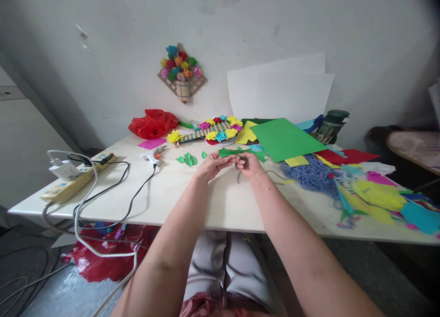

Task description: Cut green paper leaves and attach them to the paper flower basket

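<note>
A strip of green cut paper (237,153) lies at mid-worktop, its near end pinched between both hands. The left hand (212,164) closes thumb and fingertips on it; the right hand (250,164) is curled close around a thin grey wire (238,172), touching the same piece. Small green paper leaves (188,159) lie just left, a heap of blue yarn (314,175) to the right. Bare white worktop (192,193) runs from the hands to the near edge.
</note>
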{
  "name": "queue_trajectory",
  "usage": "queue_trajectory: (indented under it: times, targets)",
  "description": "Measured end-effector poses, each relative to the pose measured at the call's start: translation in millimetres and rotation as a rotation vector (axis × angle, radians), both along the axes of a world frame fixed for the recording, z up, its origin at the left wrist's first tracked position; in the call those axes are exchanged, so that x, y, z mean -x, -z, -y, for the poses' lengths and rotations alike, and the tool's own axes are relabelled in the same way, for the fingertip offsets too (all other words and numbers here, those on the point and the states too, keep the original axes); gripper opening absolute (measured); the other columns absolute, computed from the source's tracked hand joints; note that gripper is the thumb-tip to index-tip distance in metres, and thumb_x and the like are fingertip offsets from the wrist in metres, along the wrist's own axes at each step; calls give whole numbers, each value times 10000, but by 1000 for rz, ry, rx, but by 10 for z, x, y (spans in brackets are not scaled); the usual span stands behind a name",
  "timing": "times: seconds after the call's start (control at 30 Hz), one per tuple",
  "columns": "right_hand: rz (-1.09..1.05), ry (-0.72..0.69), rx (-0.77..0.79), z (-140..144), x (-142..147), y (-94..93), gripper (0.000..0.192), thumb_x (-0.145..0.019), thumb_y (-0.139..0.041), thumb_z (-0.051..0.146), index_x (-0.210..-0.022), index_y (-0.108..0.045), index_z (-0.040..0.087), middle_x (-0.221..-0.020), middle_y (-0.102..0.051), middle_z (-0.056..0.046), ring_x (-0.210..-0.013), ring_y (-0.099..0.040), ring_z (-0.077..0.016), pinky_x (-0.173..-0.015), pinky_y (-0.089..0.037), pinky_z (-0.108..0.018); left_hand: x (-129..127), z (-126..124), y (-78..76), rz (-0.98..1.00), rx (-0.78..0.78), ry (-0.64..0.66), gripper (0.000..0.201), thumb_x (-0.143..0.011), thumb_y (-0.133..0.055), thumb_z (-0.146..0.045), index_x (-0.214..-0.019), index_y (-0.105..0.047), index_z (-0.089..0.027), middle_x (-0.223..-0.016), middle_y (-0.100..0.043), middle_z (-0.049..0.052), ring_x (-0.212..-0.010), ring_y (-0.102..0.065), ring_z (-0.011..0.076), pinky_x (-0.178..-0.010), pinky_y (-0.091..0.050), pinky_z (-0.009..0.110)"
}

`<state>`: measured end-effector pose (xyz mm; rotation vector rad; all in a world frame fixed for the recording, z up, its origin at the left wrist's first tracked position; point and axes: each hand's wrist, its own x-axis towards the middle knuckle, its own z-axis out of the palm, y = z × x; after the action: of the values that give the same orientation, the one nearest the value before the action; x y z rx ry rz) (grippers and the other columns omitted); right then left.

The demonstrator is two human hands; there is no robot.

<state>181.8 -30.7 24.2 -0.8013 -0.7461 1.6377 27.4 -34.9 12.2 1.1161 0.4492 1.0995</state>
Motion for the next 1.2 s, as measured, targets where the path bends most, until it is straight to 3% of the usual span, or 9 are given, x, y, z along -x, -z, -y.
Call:
queue_trajectory:
  times: [0.23, 0.33, 0.47, 0.6, 0.73, 0.9, 1.03, 1.2]
  targets:
    - [-123, -34, 82, 62, 3, -31, 120, -688, -505, 78, -593, -522, 148, -467, -548, -17, -367, -406, -62, -319, -333, -152, -21, -60, 34, -79, -27, -174, 287, -665, -745, -332, -734, -629, -79, -677, -680, 69, -523, -611, 101, -529, -482, 211]
    - [-144, -75, -45, 71, -15, -16, 111, -731, -577, 231, -666, -570, 142, -588, -637, -64, -472, -518, -104, -424, -452, -199, -13, -70, 37, -38, -23, -239, 284, -672, -736, -336, -714, -604, -89, -650, -657, 43, -486, -571, 77, -481, -447, 194]
    - [-113, -169, -238, 106, -31, -15, 323, -732, -588, 454, -732, -604, 132, -798, -690, -134, -678, -620, -177, -599, -533, -285, 1, -78, 29, 65, 43, -304, 232, -697, -718, -292, -737, -590, -102, -690, -654, 30, -488, -543, 47, -507, -452, 178]
    - [-96, -203, -303, 128, -14, -19, 264, -711, -614, 386, -783, -627, 132, -873, -698, -120, -733, -632, -174, -666, -540, -299, 10, -99, 36, 129, 78, -313, 169, -719, -697, -237, -738, -585, -111, -643, -622, 4, -488, -534, 39, -531, -460, 167]
    - [24, -119, -278, 78, 40, 24, 152, -682, -686, 271, -735, -622, 143, -774, -702, -71, -580, -594, -111, -566, -519, -235, 1, -97, 46, 92, 83, -312, 172, -714, -699, -233, -735, -586, -104, -632, -624, 10, -495, -536, 47, -539, -459, 175]
    - [159, 48, -215, 24, 98, 60, 292, -630, -770, 363, -631, -585, 137, -549, -632, -25, -388, -490, -74, -341, -391, -185, -28, -62, 36, 30, 63, -261, 215, -676, -726, -252, -734, -603, -86, -684, -669, 54, -512, -558, 63, -556, -463, 198]
    - [183, 135, -180, 37, 109, 37, 318, -626, -770, 364, -564, -552, 141, -477, -594, -11, -343, -446, -63, -300, -345, -181, -38, -45, 22, 22, 50, -205, 237, -657, -740, -252, -768, -617, -82, -720, -685, 67, -528, -576, 72, -568, -477, 204]
    - [192, 136, -202, 51, 112, 27, 306, -619, -765, 338, -544, -539, 147, -458, -585, -6, -340, -437, -64, -302, -333, -181, -28, -70, 35, -9, 77, -213, 302, -735, -668, -390, -752, -597, -96, -651, -654, 55, -490, -564, 83, -494, -458, 203]
